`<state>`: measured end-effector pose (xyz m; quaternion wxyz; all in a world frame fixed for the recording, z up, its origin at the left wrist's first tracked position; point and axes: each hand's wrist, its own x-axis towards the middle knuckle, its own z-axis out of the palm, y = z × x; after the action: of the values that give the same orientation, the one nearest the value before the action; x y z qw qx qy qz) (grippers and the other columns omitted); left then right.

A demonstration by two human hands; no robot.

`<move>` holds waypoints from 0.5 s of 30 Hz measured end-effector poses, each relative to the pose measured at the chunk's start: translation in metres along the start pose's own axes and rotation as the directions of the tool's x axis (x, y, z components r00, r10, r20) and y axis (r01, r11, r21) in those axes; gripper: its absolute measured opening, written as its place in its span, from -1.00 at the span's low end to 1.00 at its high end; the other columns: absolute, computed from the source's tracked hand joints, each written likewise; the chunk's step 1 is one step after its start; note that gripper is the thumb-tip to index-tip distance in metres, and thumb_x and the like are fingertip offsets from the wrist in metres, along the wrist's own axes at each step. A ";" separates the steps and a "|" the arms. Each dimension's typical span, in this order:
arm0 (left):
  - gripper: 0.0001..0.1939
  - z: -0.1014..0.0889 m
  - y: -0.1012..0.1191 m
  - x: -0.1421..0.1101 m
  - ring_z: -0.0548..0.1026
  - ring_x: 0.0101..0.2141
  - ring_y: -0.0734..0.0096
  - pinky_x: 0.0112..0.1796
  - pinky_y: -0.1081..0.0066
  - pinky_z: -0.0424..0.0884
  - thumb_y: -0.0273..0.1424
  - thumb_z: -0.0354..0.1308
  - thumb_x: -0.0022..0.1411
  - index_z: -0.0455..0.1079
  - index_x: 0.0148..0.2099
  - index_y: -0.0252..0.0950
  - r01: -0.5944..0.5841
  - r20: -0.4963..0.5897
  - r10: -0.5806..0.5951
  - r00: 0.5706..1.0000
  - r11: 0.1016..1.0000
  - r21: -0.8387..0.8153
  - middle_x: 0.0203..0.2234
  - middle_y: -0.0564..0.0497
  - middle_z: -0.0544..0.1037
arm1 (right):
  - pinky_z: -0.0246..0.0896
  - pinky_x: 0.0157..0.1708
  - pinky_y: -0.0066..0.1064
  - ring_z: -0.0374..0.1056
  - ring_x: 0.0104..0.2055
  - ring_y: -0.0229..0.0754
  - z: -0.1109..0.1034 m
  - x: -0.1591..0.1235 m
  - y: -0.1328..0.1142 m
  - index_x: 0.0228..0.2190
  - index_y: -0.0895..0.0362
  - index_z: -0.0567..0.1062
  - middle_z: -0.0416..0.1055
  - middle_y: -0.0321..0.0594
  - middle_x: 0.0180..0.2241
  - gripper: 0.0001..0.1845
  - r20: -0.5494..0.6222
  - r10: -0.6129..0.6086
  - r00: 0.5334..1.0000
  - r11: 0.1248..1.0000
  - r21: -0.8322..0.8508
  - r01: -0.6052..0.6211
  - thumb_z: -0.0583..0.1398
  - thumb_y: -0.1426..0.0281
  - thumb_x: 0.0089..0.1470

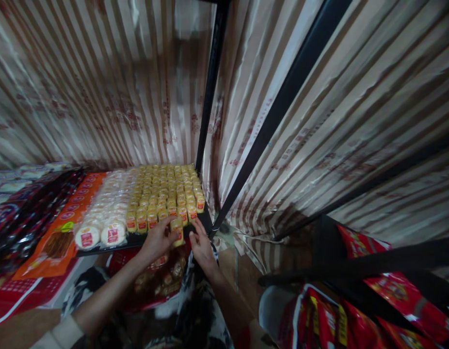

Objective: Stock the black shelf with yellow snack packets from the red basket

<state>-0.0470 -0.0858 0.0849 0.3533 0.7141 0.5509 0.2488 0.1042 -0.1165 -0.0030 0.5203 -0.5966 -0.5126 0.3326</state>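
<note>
Between the fingers and thumb of my left hand [160, 242] is a small yellow wrapped snack cake [177, 231] with a red label, held at the shelf's front edge. My right hand [202, 246] is just right of it, fingers partly curled and near the front of the rows; nothing shows in it. Behind both hands, many yellow wrapped snack cakes [162, 186] stand in close rows on the black shelf [137, 241]. Below my forearms, an opened red bag [164, 278] holds more small wrapped pieces, partly hidden by my arms.
Left of the yellow rows lie round white packets [113, 233], orange packs [53, 247] and dark packs [31, 208]. Black rack posts [210, 97] and a striped curtain [101, 87] stand behind. At lower right, red bags [329, 320] sit near another dark shelf.
</note>
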 end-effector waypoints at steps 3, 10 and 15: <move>-0.56 0.005 0.017 0.029 0.40 -0.47 0.45 -0.40 0.47 0.33 -0.34 0.05 0.09 0.30 0.04 -0.33 -0.017 -0.016 0.017 1.000 1.000 -0.019 -0.46 0.05 0.48 | -0.01 0.19 -0.20 0.01 0.24 -0.12 0.003 0.006 0.010 0.06 0.12 0.32 0.04 -0.14 0.22 -0.50 -0.027 -0.059 0.998 0.994 -0.091 0.057 0.04 0.38 0.05; -0.60 0.035 0.040 0.094 0.45 -0.39 0.45 -0.31 0.47 0.35 -0.41 0.10 0.08 0.32 0.02 -0.28 -0.117 -0.021 0.118 0.993 0.991 0.061 -0.36 0.02 0.53 | -0.13 0.23 -0.19 -0.06 0.26 -0.16 0.004 -0.001 -0.010 0.18 0.19 0.08 0.01 -0.09 0.23 -0.42 -0.231 0.081 0.970 0.996 -0.005 -0.085 -0.13 0.21 0.19; -0.65 0.054 0.046 0.109 0.44 -0.25 0.34 -0.19 0.40 0.32 -0.34 0.11 0.12 0.36 0.00 -0.18 -0.225 0.037 0.225 0.974 0.922 0.317 -0.31 0.01 0.53 | -0.09 0.22 -0.21 -0.12 0.28 -0.17 0.002 -0.009 -0.013 0.21 0.20 -0.01 -0.11 -0.09 0.27 -0.40 -0.250 0.084 0.965 0.996 0.031 -0.079 -0.18 0.18 0.21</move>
<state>0.0503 -0.0001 0.0835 0.2024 0.8201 0.4983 0.1953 0.0964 -0.1250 0.0081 0.5728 -0.6491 -0.4143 0.2809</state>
